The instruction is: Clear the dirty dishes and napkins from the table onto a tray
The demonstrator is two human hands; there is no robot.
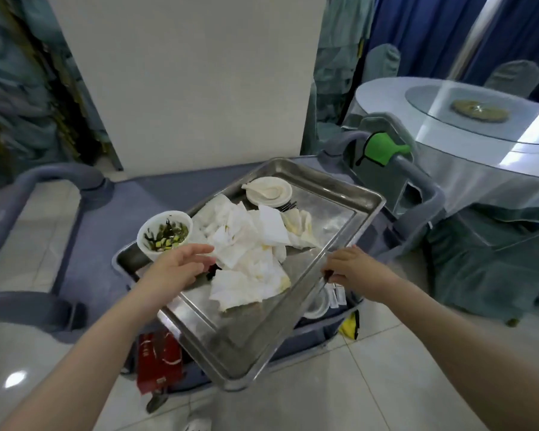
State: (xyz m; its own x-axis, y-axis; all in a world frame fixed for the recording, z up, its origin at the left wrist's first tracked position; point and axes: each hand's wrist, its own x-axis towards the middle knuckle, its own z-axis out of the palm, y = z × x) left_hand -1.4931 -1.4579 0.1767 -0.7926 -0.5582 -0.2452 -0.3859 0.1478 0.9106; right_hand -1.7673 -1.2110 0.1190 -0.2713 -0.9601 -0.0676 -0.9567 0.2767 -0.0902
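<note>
tray (pixel 339 241) rim in right hand (pixel 349 267) pinch, left hand (pixel 181 269) fingers loose over napkins (pixel 249 244)

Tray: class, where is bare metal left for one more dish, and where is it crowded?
Bare: the tray's near corner below the napkins, and the far right strip beside the plate. Crowded: the middle and the left corner by the bowl.

tray (pixel 349 231) sits on the cart (pixel 106 244) mid-frame. napkins (pixel 249 253) piled in its middle, bowl (pixel 165 234) at its left edge, small dish (pixel 269 191) at the far end. round worktop (pixel 467 144) upper right.
</note>
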